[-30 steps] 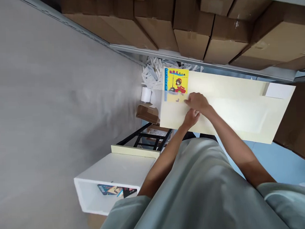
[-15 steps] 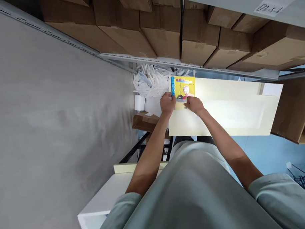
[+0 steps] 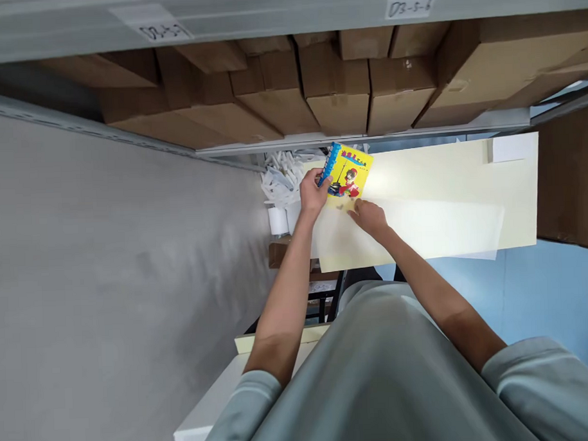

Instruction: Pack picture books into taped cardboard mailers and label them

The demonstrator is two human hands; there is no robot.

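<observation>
A small yellow book (image 3: 354,162) with a blue spine edge and a red cartoon figure is tilted over the left part of the pale yellow tabletop (image 3: 418,177). My left hand (image 3: 314,193) grips its left edge, thumb on the cover. My right hand (image 3: 369,216) is at the book's lower right corner with its fingers curled in; whether they pinch anything there is too small to tell.
Cardboard boxes (image 3: 336,113) fill the shelf beyond the table. Crumpled white strips (image 3: 281,176) and a white roll (image 3: 277,221) lie at the table's left. A white box (image 3: 512,148) sits at the far right corner, and a grey wall (image 3: 132,284) stands left.
The book has turned clockwise and now lies at a slant, with my left hand still on it. My right hand has moved slightly down from its lower edge. The view has shifted, showing more shelf.
</observation>
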